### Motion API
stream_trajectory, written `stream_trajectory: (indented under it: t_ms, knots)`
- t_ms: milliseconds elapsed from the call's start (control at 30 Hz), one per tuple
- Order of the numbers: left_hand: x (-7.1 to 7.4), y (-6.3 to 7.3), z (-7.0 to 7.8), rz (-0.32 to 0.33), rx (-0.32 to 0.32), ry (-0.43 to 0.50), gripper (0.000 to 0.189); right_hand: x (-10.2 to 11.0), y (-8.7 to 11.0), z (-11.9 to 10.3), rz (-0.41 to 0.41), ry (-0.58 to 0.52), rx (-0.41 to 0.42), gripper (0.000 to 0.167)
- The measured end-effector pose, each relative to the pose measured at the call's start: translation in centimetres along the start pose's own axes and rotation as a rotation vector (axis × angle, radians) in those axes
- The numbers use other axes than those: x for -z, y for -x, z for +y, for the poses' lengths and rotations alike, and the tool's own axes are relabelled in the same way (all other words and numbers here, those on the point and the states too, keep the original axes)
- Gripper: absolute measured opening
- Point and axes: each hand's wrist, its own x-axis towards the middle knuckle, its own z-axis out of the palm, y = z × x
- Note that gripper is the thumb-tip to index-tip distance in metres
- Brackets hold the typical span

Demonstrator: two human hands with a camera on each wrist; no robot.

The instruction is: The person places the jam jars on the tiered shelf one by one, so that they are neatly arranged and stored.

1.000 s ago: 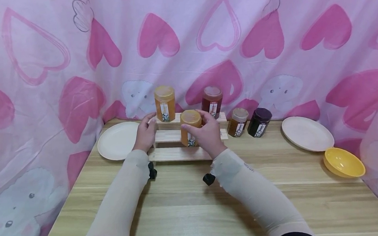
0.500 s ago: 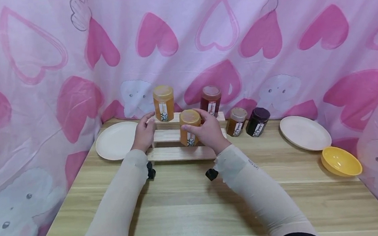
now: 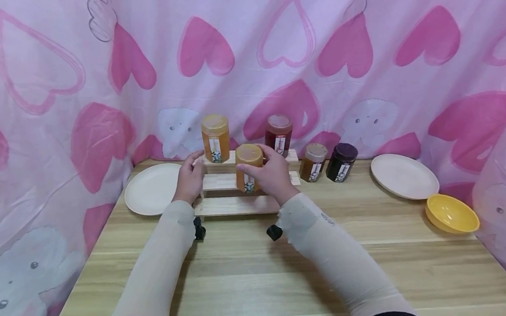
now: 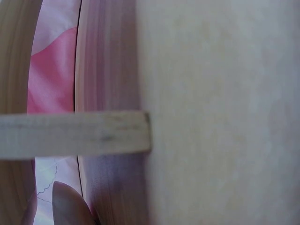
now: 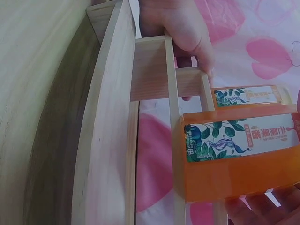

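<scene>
On the three-step wooden rack (image 3: 243, 205), my right hand (image 3: 274, 174) holds an amber jar (image 3: 247, 178) with a yellow lid, thumb on its front left side and fingers around its right. The jar stands upright at the middle step; whether its base bears fully on the wood cannot be told. My left hand (image 3: 189, 177) grips the rack's left end; in the right wrist view its thumb lies by the upper step and fingertips show behind. A second amber jar (image 3: 216, 140) and a red jar (image 3: 278, 134) stand on the top step.
Right of the rack, a brown jar (image 3: 314, 163) and a dark jar with a black lid (image 3: 342, 163) stand on the table. White plates lie at left (image 3: 150, 199) and right (image 3: 406, 177), with a yellow bowl (image 3: 452, 215) beside the right one. A pink curtain (image 3: 224, 40) hangs behind.
The amber jar in my right hand has shifted slightly up and back against the rack. My left hand stays at the rack's left end. The whole view has moved a little.
</scene>
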Motion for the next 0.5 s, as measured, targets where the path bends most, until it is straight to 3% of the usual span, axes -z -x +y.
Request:
stream_trajectory:
  t_ms: [233, 500]
  knots:
    - [0.2, 0.0, 0.2, -0.016, 0.017, 0.014, 0.045, -0.4, -0.2, -0.3, 0.022, 0.010, 0.007, 0.075]
    - [0.3, 1.0, 2.4, -0.038, 0.062, 0.043, 0.043, -0.5, -0.3, -0.2, 0.010, -0.004, 0.038, 0.078]
